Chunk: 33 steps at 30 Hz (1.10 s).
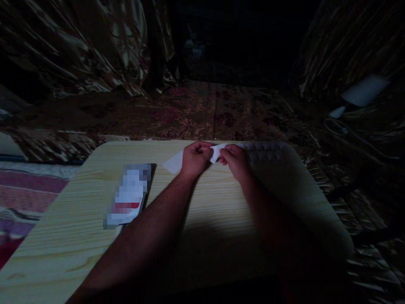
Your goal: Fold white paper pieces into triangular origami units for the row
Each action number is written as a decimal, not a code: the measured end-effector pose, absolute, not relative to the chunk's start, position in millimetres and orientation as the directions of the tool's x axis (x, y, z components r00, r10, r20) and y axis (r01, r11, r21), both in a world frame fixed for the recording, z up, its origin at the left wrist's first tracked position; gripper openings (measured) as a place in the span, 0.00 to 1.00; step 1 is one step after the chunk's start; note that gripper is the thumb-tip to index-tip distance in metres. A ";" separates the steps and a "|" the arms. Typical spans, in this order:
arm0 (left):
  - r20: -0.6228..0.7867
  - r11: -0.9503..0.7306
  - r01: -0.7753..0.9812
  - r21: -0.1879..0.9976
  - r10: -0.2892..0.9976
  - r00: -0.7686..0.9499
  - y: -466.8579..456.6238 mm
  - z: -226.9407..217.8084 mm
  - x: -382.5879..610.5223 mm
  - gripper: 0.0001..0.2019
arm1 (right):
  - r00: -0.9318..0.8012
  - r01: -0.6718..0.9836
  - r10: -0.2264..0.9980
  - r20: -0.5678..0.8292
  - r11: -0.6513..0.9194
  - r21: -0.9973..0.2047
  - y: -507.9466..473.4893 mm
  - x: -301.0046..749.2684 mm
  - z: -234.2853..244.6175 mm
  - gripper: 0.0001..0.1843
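Note:
Between my two hands is a small folded piece of white paper point(217, 151), with a pointed, triangular shape. My left hand point(195, 159) pinches its left end between thumb and fingers. At the other end, my right hand point(234, 159) grips the paper's right corner with closed fingertips. A flat white sheet point(174, 163) lies on the table behind and left of my left hand, partly covered by it. Just past my right hand, several small pointed pale pieces point(265, 152) sit in rows near the table's far edge.
The light wood table point(215, 202) has rounded corners. A blurred-out phone-like object point(129, 194) lies on its left side. Beyond the far edge is a patterned cloth surface point(202, 109). A white lamp point(365, 90) with a cable stands at right, and a striped cover point(28, 194) is at left.

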<state>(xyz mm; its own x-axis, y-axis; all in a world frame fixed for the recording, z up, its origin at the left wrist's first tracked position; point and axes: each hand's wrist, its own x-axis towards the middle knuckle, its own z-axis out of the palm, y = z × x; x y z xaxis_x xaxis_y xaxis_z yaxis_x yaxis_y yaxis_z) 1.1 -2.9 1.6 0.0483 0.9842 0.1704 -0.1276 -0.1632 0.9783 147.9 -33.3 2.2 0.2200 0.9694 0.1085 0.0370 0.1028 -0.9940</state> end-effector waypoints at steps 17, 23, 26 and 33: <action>0.157 -0.148 -0.121 0.982 0.985 0.073 -4.3 3.5 1.5 0.12 | 0.198 0.064 0.976 0.096 0.085 -0.994 -33.4 147.1 1.8 0.15; 0.138 -0.128 -0.123 0.984 0.987 0.077 -4.4 3.0 1.5 0.12 | 0.209 -0.006 0.973 0.103 0.107 -0.994 -33.6 149.8 1.5 0.15; 0.131 -0.119 -0.131 0.984 0.987 0.088 -4.0 2.3 1.1 0.12 | 0.224 -0.019 0.969 0.108 0.115 -0.993 -33.1 151.0 1.7 0.15; 0.123 -0.108 -0.147 0.983 0.988 0.093 -4.6 3.4 0.9 0.12 | 0.260 -0.028 0.957 0.126 0.138 -0.990 -33.2 151.4 2.7 0.14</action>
